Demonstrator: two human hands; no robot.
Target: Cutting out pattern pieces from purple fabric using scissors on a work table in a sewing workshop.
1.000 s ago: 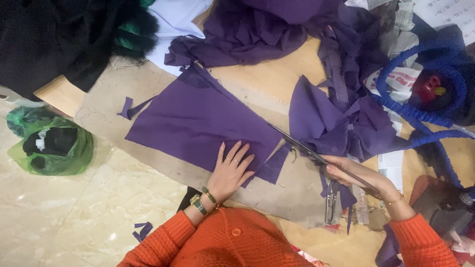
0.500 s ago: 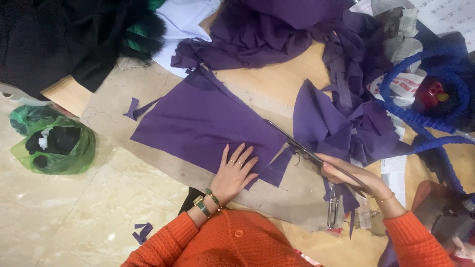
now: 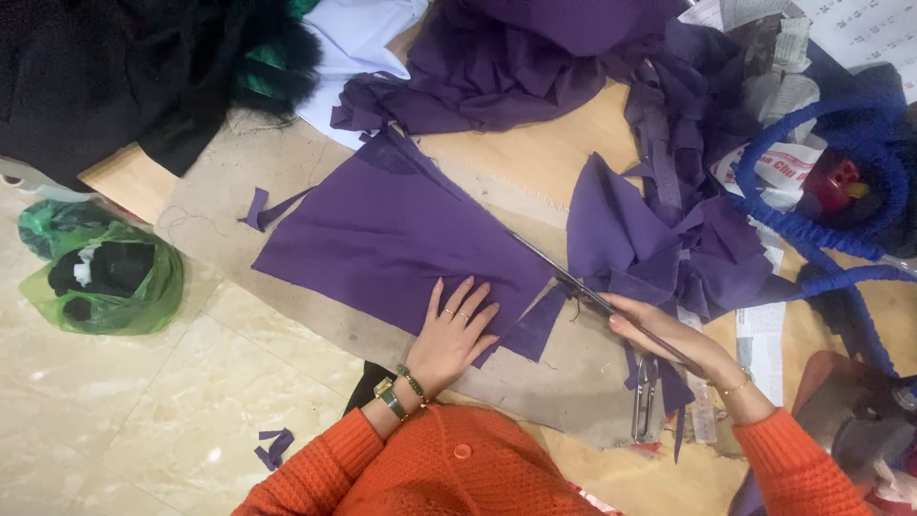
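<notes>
A flat piece of purple fabric (image 3: pixel 392 239) lies on a grey-brown underlay (image 3: pixel 229 215). My left hand (image 3: pixel 457 330) presses flat on the fabric's near edge, fingers spread. My right hand (image 3: pixel 669 334) grips long dark scissors (image 3: pixel 564 277), whose blades point up and left along the fabric's right edge. Both arms wear orange knit sleeves, and a watch and bracelet sit on the left wrist.
Heaps of purple cloth (image 3: pixel 535 57) and strips (image 3: pixel 669 239) lie behind and right. A small thread snip (image 3: pixel 642 399) rests near my right hand. Blue rope (image 3: pixel 821 229) coils at right. A green plastic bag (image 3: pixel 105 277) sits on the tiled floor; black fabric (image 3: pixel 105 67) is top left.
The view has shifted slightly. My right hand and the scissors have edged up along the fabric's right edge. My left hand stays pressed on the fabric.
</notes>
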